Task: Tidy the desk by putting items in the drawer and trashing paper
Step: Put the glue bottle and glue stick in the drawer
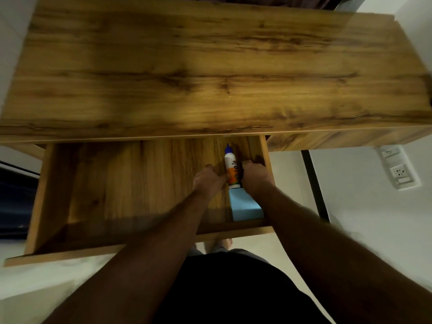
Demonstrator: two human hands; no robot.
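Observation:
The wooden drawer [98,197] is pulled out below the desk top [210,66]. At its right end lies a white glue bottle [231,168] with a blue cap and orange label, cap pointing away from me. My left hand [209,181] touches the bottle's left side with its thumb. My right hand [254,176] presses against its right side, with something dark under the fingers that I cannot make out. A light blue pad [245,206] lies just behind the bottle, near the drawer's front wall.
The desk top carries nothing in view. A wall socket panel [397,169] is on the white wall at right. A dark metal desk leg [315,183] runs down beside the drawer. My legs and a foot [224,244] stand below the drawer front.

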